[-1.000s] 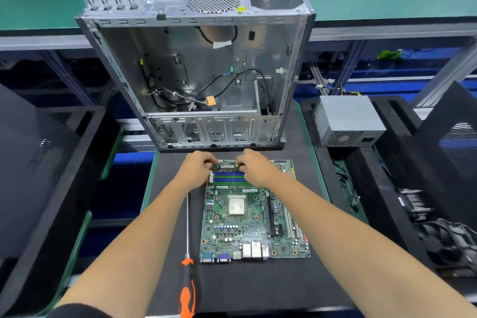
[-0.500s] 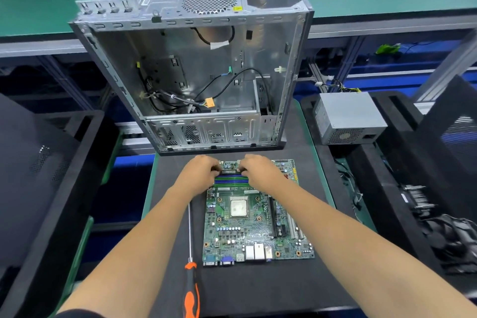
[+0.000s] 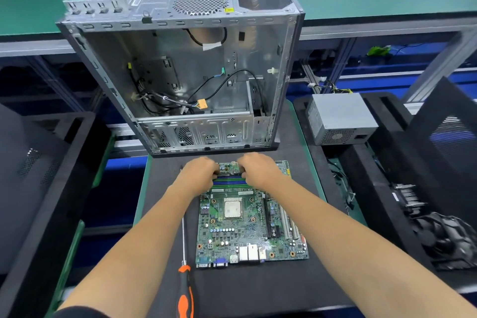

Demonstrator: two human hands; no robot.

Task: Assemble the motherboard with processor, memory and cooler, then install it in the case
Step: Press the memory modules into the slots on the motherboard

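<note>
Pressing at the far slots of the motherboard [image 3: 251, 224] on the mat, both hands — left hand [image 3: 198, 175], right hand [image 3: 260, 171] — are curled on the memory stick [image 3: 230, 170]; if uneven force is applied, one end could be left unseated.

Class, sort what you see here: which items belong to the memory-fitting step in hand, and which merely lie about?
In use:
green motherboard
memory stick
left hand
right hand

Lying about:
orange-handled screwdriver
open silver metal case
grey boxy power supply
</note>
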